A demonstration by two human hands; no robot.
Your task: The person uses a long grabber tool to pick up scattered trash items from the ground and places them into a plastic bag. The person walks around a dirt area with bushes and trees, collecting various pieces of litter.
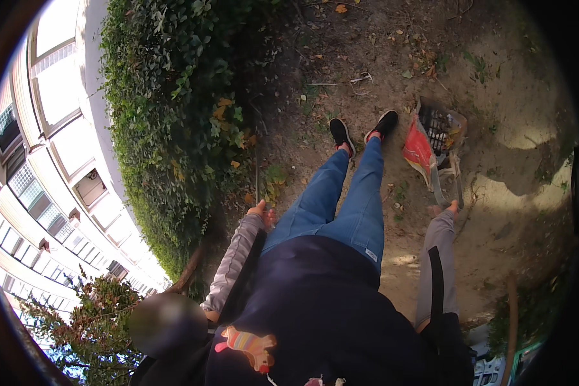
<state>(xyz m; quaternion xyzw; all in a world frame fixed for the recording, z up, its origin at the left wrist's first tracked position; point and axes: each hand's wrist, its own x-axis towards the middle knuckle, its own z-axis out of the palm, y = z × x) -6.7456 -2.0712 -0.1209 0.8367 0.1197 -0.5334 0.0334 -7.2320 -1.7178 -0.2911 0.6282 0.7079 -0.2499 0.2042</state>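
Observation:
My right hand [451,208] grips the grey strap handles [438,186] of a red and beige carrier bag [419,147]. The bag hangs or rests low beside my right foot, its top gaping. Inside it are dark contents [436,129] that I cannot make out, with a bit of orange among them. On the other side, my left hand [263,213] is curled at my hip around the end of a thin rod [257,169], which points forward along the foot of the hedge. My black shoes [340,132] stand on bare soil between hedge and bag.
A dense leafy hedge [169,120] runs along my left, with a pale building [53,144] behind it. A thin white strip [362,83] and fallen leaves [341,8] lie on the dirt ahead. A slim trunk [511,323] and a parked vehicle [487,369] appear at lower right.

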